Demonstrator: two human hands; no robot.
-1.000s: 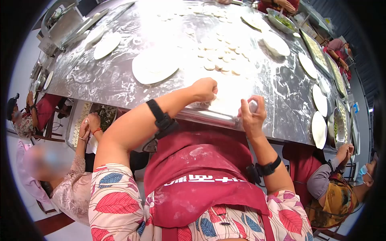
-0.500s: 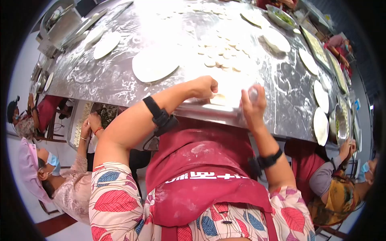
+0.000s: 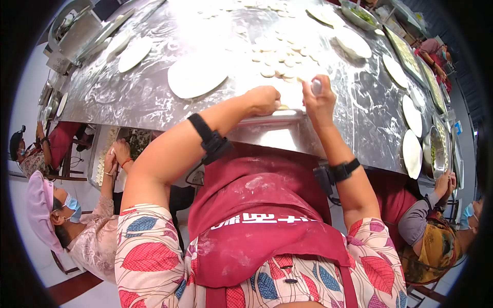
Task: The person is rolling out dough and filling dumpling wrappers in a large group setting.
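My left hand [image 3: 264, 100] is closed near the front edge of the steel table, its fingertips on a small pale dough piece [image 3: 283, 107], partly hidden by the hand and the glare. To its right, my right hand [image 3: 320, 100] is wrapped round a pale cylinder that looks like a rolling pin [image 3: 317, 86]. Only its rounded end shows between the thumb and fingers. Just beyond both hands, several small flattened dough rounds [image 3: 280, 66] are scattered on the floured tabletop.
The floured steel table [image 3: 154, 105] holds a large white plate [image 3: 197, 79] and more plates [image 3: 411, 115] along its right side. A bowl with green filling [image 3: 434, 149] stands at the right. Co-workers sit close by, one at left [image 3: 92, 231] and one at right [image 3: 426, 226].
Both hands have moved away from my body, further onto the table. My right hand has risen the most, with the pale cylinder in it.
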